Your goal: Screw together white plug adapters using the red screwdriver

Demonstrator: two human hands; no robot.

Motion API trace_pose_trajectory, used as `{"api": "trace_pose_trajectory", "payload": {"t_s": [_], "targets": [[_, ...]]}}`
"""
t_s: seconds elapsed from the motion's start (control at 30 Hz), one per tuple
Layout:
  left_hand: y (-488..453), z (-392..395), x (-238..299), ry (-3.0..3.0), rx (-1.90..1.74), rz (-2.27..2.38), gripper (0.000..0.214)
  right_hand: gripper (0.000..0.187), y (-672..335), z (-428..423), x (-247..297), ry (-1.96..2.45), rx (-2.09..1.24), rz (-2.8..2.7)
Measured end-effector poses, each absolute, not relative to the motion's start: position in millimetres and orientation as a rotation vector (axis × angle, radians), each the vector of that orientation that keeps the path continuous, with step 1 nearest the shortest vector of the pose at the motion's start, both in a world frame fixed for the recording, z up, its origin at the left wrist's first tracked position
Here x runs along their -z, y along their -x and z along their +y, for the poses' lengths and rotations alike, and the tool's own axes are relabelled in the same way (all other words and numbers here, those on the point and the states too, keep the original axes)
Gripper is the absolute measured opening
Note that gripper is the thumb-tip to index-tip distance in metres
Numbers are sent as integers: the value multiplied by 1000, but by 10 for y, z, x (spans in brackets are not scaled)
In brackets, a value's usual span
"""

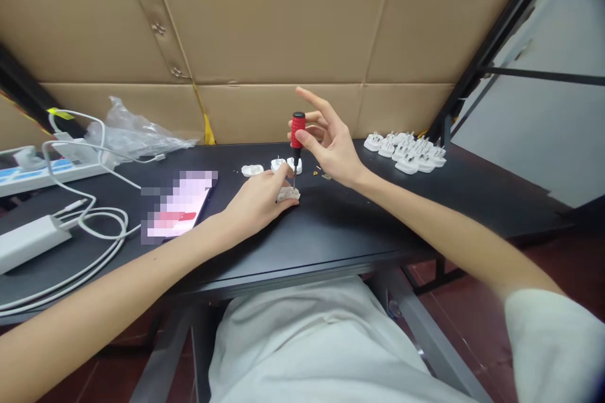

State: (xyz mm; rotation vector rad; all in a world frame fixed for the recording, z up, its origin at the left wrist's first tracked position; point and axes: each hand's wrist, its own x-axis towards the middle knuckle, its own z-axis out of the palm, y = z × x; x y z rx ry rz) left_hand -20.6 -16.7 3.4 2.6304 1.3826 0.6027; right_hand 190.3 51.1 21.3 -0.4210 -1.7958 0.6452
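Note:
My right hand (333, 141) grips the red handle of a screwdriver (297, 128) between thumb and fingers, with the index finger raised. The screwdriver stands upright, its tip down at a small white plug part (287, 193). My left hand (259, 198) pinches that part against the black table. Just behind it lie a white plug cover (252, 170) and two more white plug pieces (278, 164). Tiny brass and metal bits (316, 173) are scattered to the right of the screwdriver.
A cluster of white plugs (409, 151) sits at the back right. On the left are a phone (182, 204), a white charger (33, 242) with looped cable, a power strip (89, 169) and a clear plastic bag (137, 128). Cardboard (283, 24) lines the back.

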Motion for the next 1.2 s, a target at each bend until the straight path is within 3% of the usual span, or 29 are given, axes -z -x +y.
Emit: {"api": "trace_pose_trajectory", "payload": {"t_s": [0.4,0.53,0.73,0.93,1.2], "targets": [[272,-105,-41,-2596,-583,1358,33,49,-1934,471,-140,533,-509,-1790],[260,-77,-49,-2554,-592,1342,38,50,-1906,432,-156,629,-336,-1750],[262,-53,-69,-2542,-557,1384,38,63,-1900,357,-168,582,-445,-1773],[299,-36,-57,-2477,-599,1314,39,40,-1892,338,-172,450,-523,-1850],[306,-12,-67,-2436,-605,1278,38,39,-1877,289,-257,560,-267,-1796]]}}
